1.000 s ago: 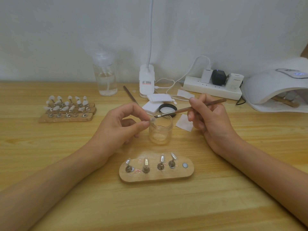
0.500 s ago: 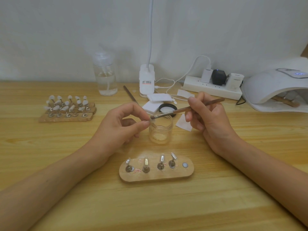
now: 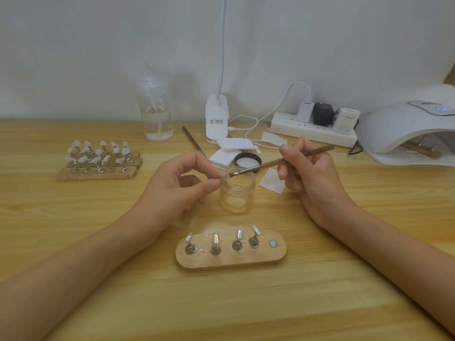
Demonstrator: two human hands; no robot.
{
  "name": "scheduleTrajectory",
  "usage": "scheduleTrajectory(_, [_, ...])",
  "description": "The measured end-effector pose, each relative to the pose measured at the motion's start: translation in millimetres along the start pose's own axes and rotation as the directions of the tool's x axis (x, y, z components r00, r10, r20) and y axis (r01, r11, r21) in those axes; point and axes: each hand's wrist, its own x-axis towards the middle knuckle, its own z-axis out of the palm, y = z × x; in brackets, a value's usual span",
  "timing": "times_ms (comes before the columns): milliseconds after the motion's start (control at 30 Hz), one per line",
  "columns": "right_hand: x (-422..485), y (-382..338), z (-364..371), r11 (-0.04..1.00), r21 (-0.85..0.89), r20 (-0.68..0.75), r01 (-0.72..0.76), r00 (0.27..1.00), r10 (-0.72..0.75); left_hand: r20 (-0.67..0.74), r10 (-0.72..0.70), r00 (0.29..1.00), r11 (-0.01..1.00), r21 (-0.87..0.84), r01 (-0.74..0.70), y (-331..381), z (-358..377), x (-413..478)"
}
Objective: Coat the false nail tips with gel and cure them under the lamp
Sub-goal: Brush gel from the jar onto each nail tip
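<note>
The left hand (image 3: 177, 190) pinches one small clear false nail tip (image 3: 224, 176) between thumb and index finger, just above the mouth of the open glass jar (image 3: 237, 193). The right hand (image 3: 312, 178) holds the thin brush (image 3: 283, 162) like a pen, fingers curled around the handle, and the bristles touch the tip. The gel coating step seems to be in progress.

Such a tip is probably very light, thin and a little springy, and it becomes slippery when the gel is wet. I think it is best to hold it only by the side edges or the root end, with soft pressure, so it does not jump out and the coated face stays untouched.

On the wooden holder (image 3: 234, 262) near the person four metal stands carry tips and one spot is free. The curing lamp (image 3: 406, 129) waits at the far right of the counter (image 3: 246, 311).
</note>
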Motion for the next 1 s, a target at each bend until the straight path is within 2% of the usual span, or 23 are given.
scheduleTrajectory(67, [0.1, -0.3, -0.8, 1.000, 0.022, -0.009, -0.004, 1.000, 0.004, -0.001, -0.002, 1.000, 1.000, -0.001, 0.002, 0.5, -0.4, 0.7])
scheduleTrajectory(233, [-2.0, -1.8, 0.9, 0.999, 0.013, 0.102, 0.042, 0.994, -0.043, 0.004, -0.003, 1.000, 1.000, 0.009, 0.003, -0.3, -1.7, 0.2])
scheduleTrajectory(400, [0.0, -0.1, -1.4, 1.000, -0.002, -0.024, -0.009, 1.000, 0.009, 0.004, -0.017, 1.000, 1.000, 0.011, 0.017, 0.6, -1.5, 0.4])
scheduleTrajectory(567, [-2.1, -1.7, 0.4, 0.999, 0.021, 0.108, 0.036, 0.993, -0.038, -0.005, -0.029, 1.000, 0.999, 0.018, 0.029, 1.9, -1.5, -0.4])
scheduleTrajectory(767, [-0.4, 0.3, -1.6, 1.000, -0.011, -0.020, -0.001, 1.000, 0.001, -0.017, -0.042, 0.999, 0.999, 0.022, 0.043, 3.0, 0.1, -0.7])
scheduleTrajectory(900, [-2.0, -0.9, -0.4, 0.999, 0.017, 0.094, 0.046, 0.994, -0.047, -0.015, -0.046, 0.999, 0.999, 0.023, 0.047, 4.0, 0.4, -1.1])
scheduleTrajectory(1000, [-2.7, -1.3, 1.0, 0.998, -0.038, 0.090, 0.043, 0.995, -0.039, -0.019, -0.056, 0.998, 0.998, 0.014, 0.056, 6.2, 0.6, -1.8])
